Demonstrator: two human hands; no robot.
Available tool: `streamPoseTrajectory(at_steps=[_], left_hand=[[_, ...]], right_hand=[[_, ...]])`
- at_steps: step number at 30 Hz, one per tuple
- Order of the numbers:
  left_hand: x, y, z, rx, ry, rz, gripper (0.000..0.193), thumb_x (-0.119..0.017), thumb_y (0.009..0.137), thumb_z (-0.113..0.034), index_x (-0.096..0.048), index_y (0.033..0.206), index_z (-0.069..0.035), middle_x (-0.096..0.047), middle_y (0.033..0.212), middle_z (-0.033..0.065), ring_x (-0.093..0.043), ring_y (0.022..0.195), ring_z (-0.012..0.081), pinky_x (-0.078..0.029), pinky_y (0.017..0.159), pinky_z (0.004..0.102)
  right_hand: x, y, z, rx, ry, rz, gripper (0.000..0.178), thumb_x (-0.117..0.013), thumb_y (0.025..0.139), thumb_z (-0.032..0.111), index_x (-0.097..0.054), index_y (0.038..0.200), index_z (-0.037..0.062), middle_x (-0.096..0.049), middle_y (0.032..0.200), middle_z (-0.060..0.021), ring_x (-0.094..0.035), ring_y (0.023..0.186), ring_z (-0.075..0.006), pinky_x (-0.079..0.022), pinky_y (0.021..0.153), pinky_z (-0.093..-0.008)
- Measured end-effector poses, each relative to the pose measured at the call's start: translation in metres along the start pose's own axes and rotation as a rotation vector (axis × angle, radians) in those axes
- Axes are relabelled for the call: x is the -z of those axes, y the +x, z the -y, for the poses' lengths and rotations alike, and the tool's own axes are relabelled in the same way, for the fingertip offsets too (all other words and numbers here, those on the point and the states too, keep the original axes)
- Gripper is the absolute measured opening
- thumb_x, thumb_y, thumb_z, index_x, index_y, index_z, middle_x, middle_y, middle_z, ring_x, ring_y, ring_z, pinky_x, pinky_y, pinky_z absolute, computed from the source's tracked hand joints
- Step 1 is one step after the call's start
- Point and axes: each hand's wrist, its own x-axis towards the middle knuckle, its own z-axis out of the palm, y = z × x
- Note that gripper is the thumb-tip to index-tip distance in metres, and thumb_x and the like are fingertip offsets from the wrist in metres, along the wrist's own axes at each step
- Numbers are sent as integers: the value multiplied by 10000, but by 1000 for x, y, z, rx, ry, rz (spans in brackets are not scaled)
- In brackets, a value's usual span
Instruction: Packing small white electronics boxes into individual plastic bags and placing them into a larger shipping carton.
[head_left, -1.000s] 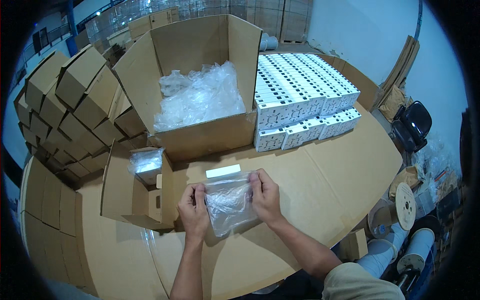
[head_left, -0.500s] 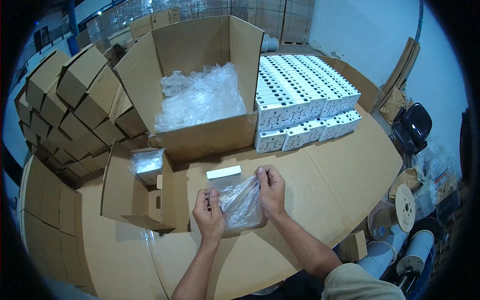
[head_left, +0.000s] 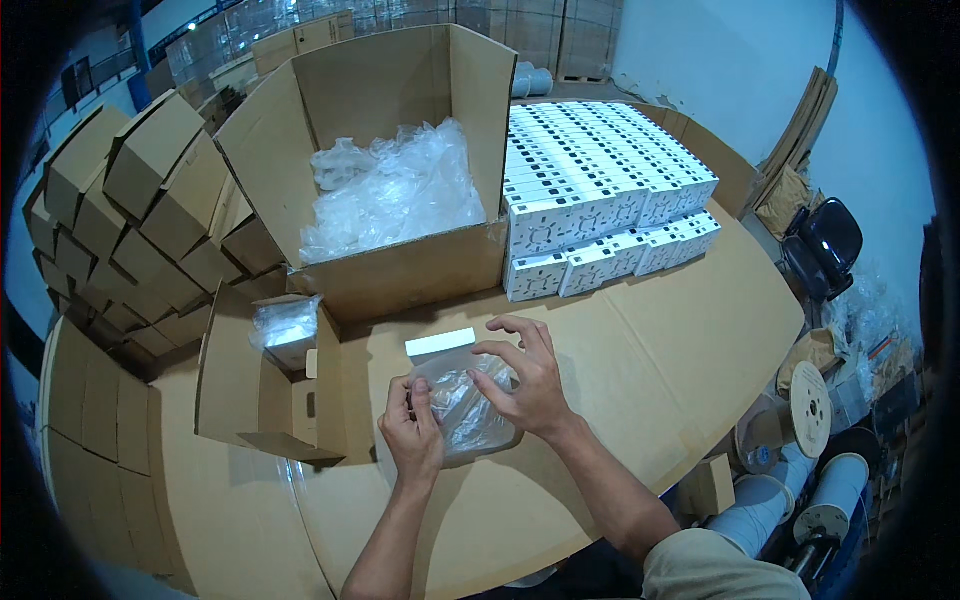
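Note:
My left hand (head_left: 413, 425) is closed in a pinch on the left edge of a clear plastic bag (head_left: 470, 415). Over the bag's right side, my right hand (head_left: 527, 380) has its fingers spread and curved; I see nothing held in it. A small white box (head_left: 440, 346) sits at the bag's far edge, and whether the film covers part of it I cannot tell. To the left of my hands stands an open cardboard carton (head_left: 235, 375) with a plastic-wrapped box (head_left: 287, 330) inside.
A large open carton (head_left: 400, 285) full of clear plastic bags (head_left: 395, 195) stands behind. White boxes (head_left: 600, 190) are stacked in rows beside it. Brown cartons (head_left: 160, 210) pile up at the left. Spools (head_left: 808, 410) and a black chair (head_left: 828, 245) are at the right, past the cardboard-covered table (head_left: 660, 390).
My right hand has let go of the bag's right edge, and its fingers have spread. My left hand keeps its pinch. The whole view has shifted slightly.

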Motion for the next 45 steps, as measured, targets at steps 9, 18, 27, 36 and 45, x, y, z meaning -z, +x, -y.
streamPoseTrajectory(at_steps=[9,18,27,36,45], left_hand=[[5,1,5,-119,39,65,291,-515,1085,-264,-582,911,-40,-541,685,-24,-503,583,53,-402,505,235],[14,7,12,-157,94,97,279,-566,1061,-269,-582,911,-35,-574,703,2,-556,608,70,-452,537,251],[16,8,-7,-44,246,224,562,-917,714,-197,-557,1107,-20,-753,896,167,-758,853,252,-596,755,364],[15,8,0,-53,146,200,540,-925,710,-193,-567,1078,-26,-756,902,148,-756,846,229,-596,749,349],[27,-12,3,-49,224,260,652,-952,669,-240,-584,1162,-25,-744,1032,179,-736,965,256,-578,848,374]], right_hand=[[1,-1,-1,-61,66,57,269,-790,775,125,-728,1032,75,-597,1218,-141,-538,1158,-332,-435,1011,-450],[1,1,-2,-66,131,68,178,-775,785,99,-721,952,71,-595,1195,-133,-536,1158,-325,-446,966,-435],[11,1,6,-3,167,78,116,-775,753,42,-713,848,66,-630,1014,-89,-566,973,-276,-449,917,-411],[11,3,12,172,74,119,191,-801,752,118,-694,907,87,-657,857,-41,-599,894,-231,-427,869,-389],[18,19,29,219,15,390,127,-735,850,160,-717,968,118,-679,761,-52,-650,798,-217,-414,954,-441]])
